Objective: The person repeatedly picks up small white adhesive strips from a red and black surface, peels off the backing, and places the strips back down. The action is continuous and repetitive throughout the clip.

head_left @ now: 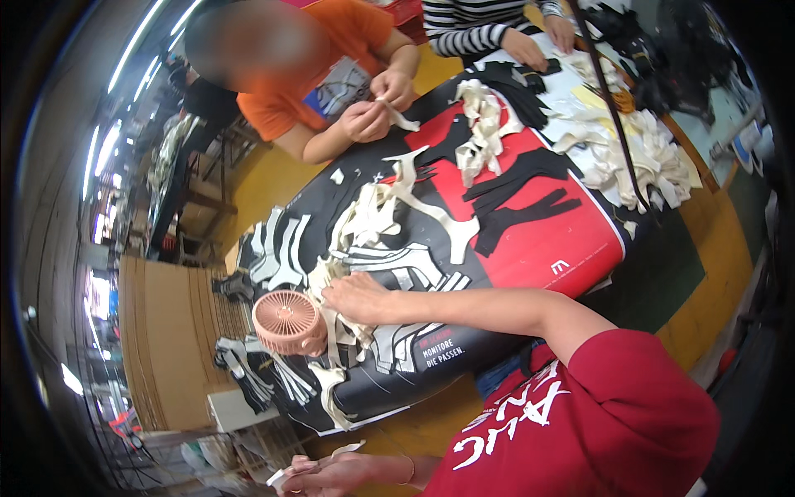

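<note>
My right hand (pixel 358 298) reaches across the table, its fingers closed on a cream fabric piece (pixel 320 277) at the heap beside a small pink fan (pixel 288 321). Lower down, off the table's near edge, my left hand (pixel 325 478) holds a pale fabric piece (pixel 348 449) between thumb and fingers, partly hidden by the hand. Grey-and-white cut strips (pixel 406 262) lie just beyond my right hand, and more of them (pixel 396 346) are under my forearm. A curved cream piece (pixel 331 396) hangs near the table edge.
Across the table (pixel 443 352), a person in orange (pixel 319 124) handles a cream strip (pixel 402 116). Another person's striped sleeve (pixel 468 37) is at the top. Black pieces (pixel 530 211) lie on the red area, with a cream heap (pixel 646 161) at right. Cardboard (pixel 170 340) stands left.
</note>
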{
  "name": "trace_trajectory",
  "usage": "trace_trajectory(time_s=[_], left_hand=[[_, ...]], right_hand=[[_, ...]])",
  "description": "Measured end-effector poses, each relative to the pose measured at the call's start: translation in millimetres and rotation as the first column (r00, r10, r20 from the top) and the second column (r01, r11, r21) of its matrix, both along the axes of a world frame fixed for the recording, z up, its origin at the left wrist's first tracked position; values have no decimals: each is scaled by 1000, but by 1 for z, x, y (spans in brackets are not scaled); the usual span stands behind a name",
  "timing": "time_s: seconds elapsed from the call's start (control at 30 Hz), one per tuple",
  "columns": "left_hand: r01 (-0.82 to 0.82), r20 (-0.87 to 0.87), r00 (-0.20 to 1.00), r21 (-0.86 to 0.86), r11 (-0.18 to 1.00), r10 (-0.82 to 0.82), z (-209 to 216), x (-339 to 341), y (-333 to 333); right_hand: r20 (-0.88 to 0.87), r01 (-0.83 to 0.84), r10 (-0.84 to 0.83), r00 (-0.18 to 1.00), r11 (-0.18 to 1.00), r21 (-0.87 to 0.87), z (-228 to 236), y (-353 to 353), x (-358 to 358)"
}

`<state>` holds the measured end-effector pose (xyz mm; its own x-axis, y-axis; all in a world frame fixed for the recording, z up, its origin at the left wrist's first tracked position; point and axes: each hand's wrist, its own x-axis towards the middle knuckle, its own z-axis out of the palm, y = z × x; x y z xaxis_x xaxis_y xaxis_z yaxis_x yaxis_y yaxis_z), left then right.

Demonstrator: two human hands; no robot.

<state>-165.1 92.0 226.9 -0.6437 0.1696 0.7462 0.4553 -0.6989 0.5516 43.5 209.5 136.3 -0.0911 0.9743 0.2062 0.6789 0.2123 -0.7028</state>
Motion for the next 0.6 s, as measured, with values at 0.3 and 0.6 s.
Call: trace_trajectory(time_s=[0.3,0.6], left_hand=[[550,-84,682,-596,585,-726,-47,126,-38],[480,-218,16,-854,198,-976,-79,207,-51]], right_hand=[[69,486,-524,849,824,291,-24,-104,155],[226,847,-876,425,473,240,-66,-202,294]])
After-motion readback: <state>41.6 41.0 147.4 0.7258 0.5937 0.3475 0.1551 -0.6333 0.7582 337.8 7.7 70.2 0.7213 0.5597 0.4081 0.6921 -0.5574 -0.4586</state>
